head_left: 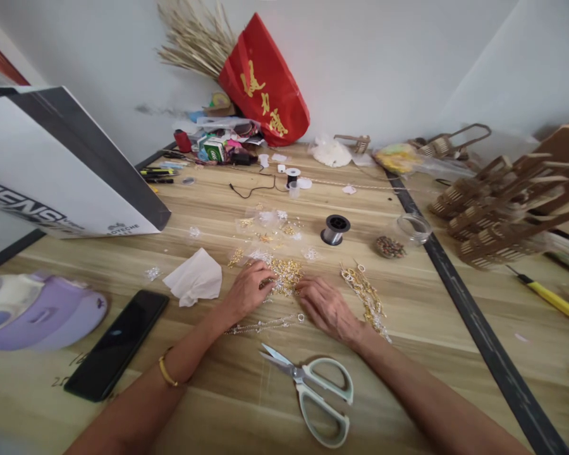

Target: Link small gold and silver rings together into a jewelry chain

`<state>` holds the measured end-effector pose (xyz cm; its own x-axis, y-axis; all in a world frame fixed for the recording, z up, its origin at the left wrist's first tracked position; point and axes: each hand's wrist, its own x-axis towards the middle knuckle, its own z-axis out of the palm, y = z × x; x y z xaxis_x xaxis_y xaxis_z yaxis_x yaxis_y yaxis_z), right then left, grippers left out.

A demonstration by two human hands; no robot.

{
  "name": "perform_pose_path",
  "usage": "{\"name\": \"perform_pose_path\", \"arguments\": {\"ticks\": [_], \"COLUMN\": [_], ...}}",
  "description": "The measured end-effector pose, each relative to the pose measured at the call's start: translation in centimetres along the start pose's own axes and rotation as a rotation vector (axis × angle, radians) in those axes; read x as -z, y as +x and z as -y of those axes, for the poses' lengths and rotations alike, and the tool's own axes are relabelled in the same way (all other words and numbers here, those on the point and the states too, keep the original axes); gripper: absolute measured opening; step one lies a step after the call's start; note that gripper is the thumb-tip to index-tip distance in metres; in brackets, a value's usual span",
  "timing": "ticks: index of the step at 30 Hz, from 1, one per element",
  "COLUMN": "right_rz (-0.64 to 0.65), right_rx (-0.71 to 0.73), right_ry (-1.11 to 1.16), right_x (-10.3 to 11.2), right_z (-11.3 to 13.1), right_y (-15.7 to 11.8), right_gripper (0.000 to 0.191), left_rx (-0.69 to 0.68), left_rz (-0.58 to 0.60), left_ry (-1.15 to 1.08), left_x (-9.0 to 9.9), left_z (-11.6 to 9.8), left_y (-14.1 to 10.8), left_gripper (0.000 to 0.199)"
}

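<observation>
A loose pile of small gold and silver beads or charms (287, 273) lies on the wooden table between my hands. My left hand (250, 287) is at the pile's left edge, fingers bent and drawn together; whatever is between the tips is too small to make out. On the other side, my right hand (326, 308) has its fingers curled together against the pile, tips partly hidden. Just below the hands lies a thin silver beaded chain (270, 325) with a ring at its end. To the right is a bunch of gold and silver chains (367, 297).
Open-bladed scissors (296, 373) lie in front of me. A phone (118, 344), a white tissue (195, 278) and a large box (76, 170) are on the left. Beyond the pile stand a wire spool (335, 230) and a bead-filled jar (391, 246). Small woven baskets (483, 234) crowd the right.
</observation>
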<state>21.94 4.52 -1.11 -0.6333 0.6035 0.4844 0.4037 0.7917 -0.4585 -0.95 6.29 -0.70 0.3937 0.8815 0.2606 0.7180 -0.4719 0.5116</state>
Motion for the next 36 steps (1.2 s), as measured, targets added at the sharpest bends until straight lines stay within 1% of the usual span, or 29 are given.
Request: {"name": "perform_pose_path", "arguments": {"ticks": [3, 6, 12, 15, 17, 20, 24, 27, 32, 34, 36], "right_rz": [0.007, 0.041, 0.113, 0.125, 0.124, 0.108, 0.059, 0.008, -0.101, -0.101, -0.061], "right_rx": [-0.029, -0.023, 0.071, 0.095, 0.092, 0.040, -0.040, -0.074, -0.119, -0.111, -0.090], "right_ry": [-0.010, -0.002, 0.037, 0.054, 0.082, 0.112, 0.089, 0.062, 0.004, -0.010, 0.000], "right_x": [-0.2, -0.3, -0.5, -0.6, -0.6, -0.5, -0.3, -0.2, -0.2, -0.1, -0.1], "right_z": [0.0, -0.1, -0.2, -0.2, -0.2, -0.1, 0.0, -0.1, -0.6, -0.7, -0.6], "right_y": [0.0, -0.1, -0.1, -0.1, -0.1, -0.3, -0.4, -0.5, -0.5, -0.5, -0.4], "right_gripper": [0.014, 0.013, 0.016, 0.017, 0.015, 0.013, 0.012, 0.014, 0.012, 0.012, 0.013], "left_rx": [-0.010, -0.021, -0.030, -0.028, -0.030, -0.042, -0.063, -0.060, -0.008, -0.020, -0.064], "left_rz": [-0.006, 0.005, 0.019, 0.031, 0.056, 0.084, 0.063, 0.043, -0.008, -0.023, -0.025], "left_ry": [0.009, 0.019, 0.019, 0.049, 0.078, 0.112, 0.128, 0.087, 0.007, 0.001, 0.000], "left_x": [-0.4, -0.4, -0.1, -0.1, -0.2, -0.2, -0.1, 0.3, 0.6, 0.4, 0.2], "left_z": [0.6, 0.7, -0.3, -0.7, -0.8, -0.6, -0.2, -0.1, 0.2, 0.3, 0.1], "left_y": [-0.1, -0.1, -0.1, -0.2, -0.1, -0.1, -0.1, 0.0, 0.2, 0.3, 0.2], "left_gripper": [0.010, 0.010, 0.012, 0.010, 0.012, 0.015, 0.015, 0.014, 0.013, 0.014, 0.014]}}
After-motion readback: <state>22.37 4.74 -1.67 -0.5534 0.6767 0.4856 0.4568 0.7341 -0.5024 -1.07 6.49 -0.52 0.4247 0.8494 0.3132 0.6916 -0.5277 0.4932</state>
